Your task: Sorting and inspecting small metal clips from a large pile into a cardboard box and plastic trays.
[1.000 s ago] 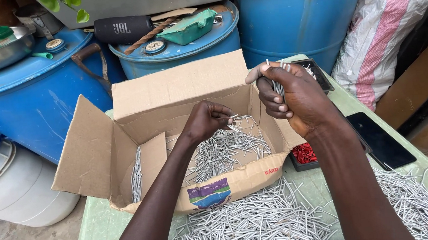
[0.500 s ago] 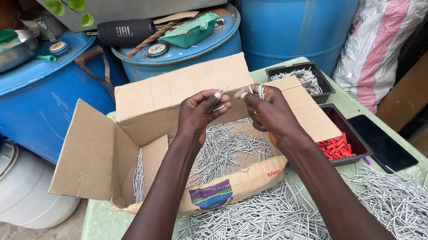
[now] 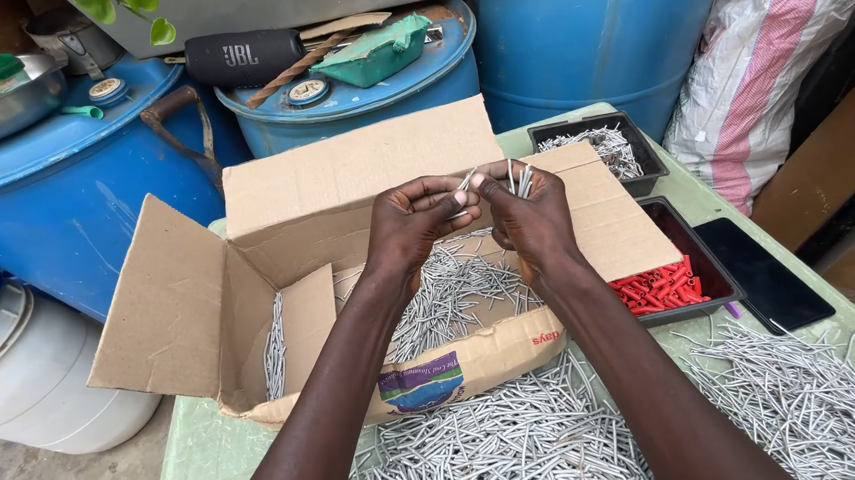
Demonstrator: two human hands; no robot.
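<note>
Both hands are raised together over an open cardboard box (image 3: 345, 206) that holds several loose silver nails (image 3: 451, 293). My left hand (image 3: 415, 226) pinches a single nail at its fingertips. My right hand (image 3: 528, 215) grips a small bundle of nails (image 3: 517, 178) standing upright between fingers and thumb. The fingertips of the two hands touch at the nail between them. More silver nails (image 3: 522, 444) lie heaped on the green table in front of the box.
A black tray of nails (image 3: 604, 147) and a black tray of red plastic plugs (image 3: 657, 286) sit right of the box. A dark phone (image 3: 763, 274) and another nail pile (image 3: 809, 394) lie at right. Blue drums (image 3: 64, 205), a white bucket and a striped sack (image 3: 766, 56) surround the table.
My right hand came down from the upper right to meet the left hand above the box. The left hand rose from the nails with one nail pinched.
</note>
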